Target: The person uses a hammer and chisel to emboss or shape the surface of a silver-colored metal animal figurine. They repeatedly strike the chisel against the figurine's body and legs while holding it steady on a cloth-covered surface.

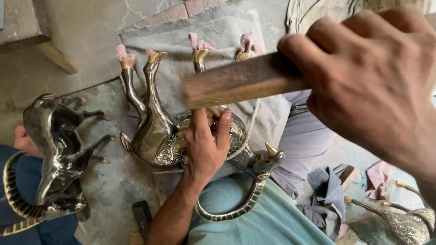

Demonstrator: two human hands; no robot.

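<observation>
Across the lap, on grey cloth (268,113): brass animal figure (159,136) lying legs-up. Left hand (206,145) pinching a small tool against its flank. Right hand (377,86) closed around wooden mallet (236,81), raised above.

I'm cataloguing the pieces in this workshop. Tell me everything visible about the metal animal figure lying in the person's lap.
The metal animal figure is polished, brass-like, lying belly up on grey cloth, its four slim legs pointing away, gold hooves capped with pink scraps. An engraved, patterned panel covers its flank. Its horned head lies toward the person, one long ridged horn curling over the teal shirt. The left hand presses on its body; the right hand holds a wooden block above.
</observation>
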